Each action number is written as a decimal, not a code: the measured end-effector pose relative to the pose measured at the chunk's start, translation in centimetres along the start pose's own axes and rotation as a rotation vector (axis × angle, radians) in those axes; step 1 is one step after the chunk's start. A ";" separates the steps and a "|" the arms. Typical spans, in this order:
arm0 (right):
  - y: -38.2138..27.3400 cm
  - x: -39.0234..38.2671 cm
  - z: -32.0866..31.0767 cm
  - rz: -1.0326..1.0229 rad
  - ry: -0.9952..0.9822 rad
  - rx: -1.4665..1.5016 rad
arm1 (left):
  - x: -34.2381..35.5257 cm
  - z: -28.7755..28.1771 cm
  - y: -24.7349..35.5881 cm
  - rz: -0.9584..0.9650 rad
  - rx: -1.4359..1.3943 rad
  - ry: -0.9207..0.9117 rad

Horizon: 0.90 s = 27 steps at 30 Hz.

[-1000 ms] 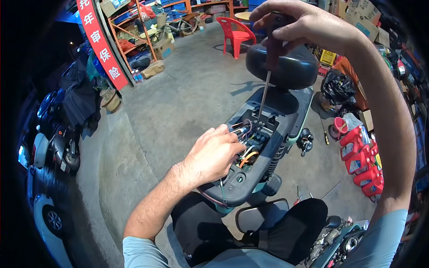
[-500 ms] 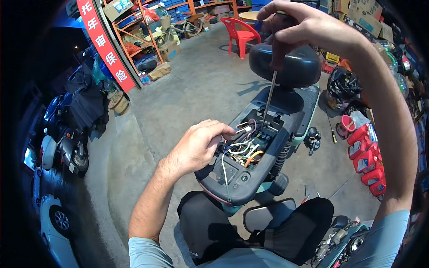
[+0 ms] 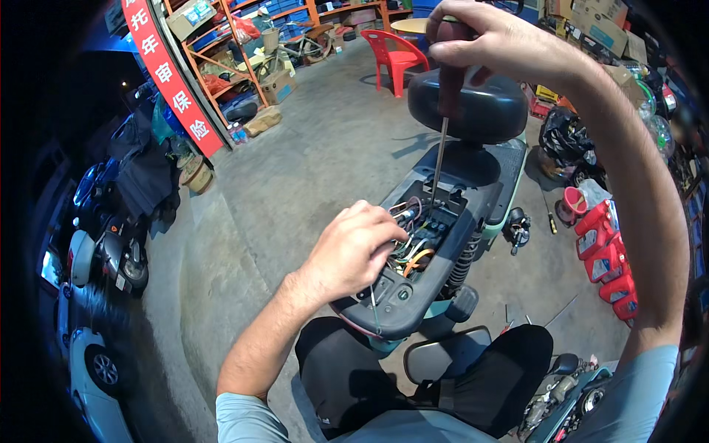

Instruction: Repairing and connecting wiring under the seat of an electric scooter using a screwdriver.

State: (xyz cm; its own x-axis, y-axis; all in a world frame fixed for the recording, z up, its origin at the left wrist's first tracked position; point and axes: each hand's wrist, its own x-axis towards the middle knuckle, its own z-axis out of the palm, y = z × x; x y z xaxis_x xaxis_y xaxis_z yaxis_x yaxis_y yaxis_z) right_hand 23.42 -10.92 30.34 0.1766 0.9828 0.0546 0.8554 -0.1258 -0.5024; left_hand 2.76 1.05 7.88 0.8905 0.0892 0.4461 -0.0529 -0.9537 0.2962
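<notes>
Two bare hands are working over an open compartment in a black-and-teal scooter body; clock positions below are taking that compartment as centre.

Right hand: sitting high, between 12 and 1 o'clock, fingers and thumb closing around the dark red handle of a long-shafted screwdriver. Shaft is standing nearly upright, top leaning slightly toward 1 o'clock, lower end reaching into the compartment's 12 o'clock end. Tip contact: cannot tell.

Left hand: resting palm-down at 9 o'clock, fingers half curling and thumb drawing in, fingertips lying over the loose multicoloured wires. Whether it is pinching one: cannot tell, the hand is hiding its own grip. An orange cable is looping toward 6 o'clock.

Surroundings: a black padded seat is standing behind the shaft, between 12 and 1. A coil spring is showing at 4. A yellow-handled screwdriver is lying on the floor at 3, with red plastic jugs clustering farther out. A black plastic bag is slumping at 2; a red plastic chair is standing at 12.
</notes>
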 end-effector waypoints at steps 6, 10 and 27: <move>2.0 -0.9 -1.2 -0.307 0.054 -0.370 | 0.5 1.8 1.3 -0.004 0.145 -0.125; -0.7 0.6 1.0 0.181 0.257 0.402 | 0.5 2.1 1.1 -0.057 0.189 -0.167; -1.8 0.2 1.1 0.167 0.150 0.448 | 1.1 2.0 0.6 -0.124 0.140 -0.244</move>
State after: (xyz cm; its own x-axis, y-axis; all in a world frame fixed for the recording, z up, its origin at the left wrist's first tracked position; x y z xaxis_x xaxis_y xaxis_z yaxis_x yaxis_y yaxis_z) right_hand 21.40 -10.34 30.33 0.3894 0.9197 0.0493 0.5227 -0.1766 -0.8340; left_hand 4.57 0.02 6.88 0.9693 0.1521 0.1933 0.1108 -0.9717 0.2088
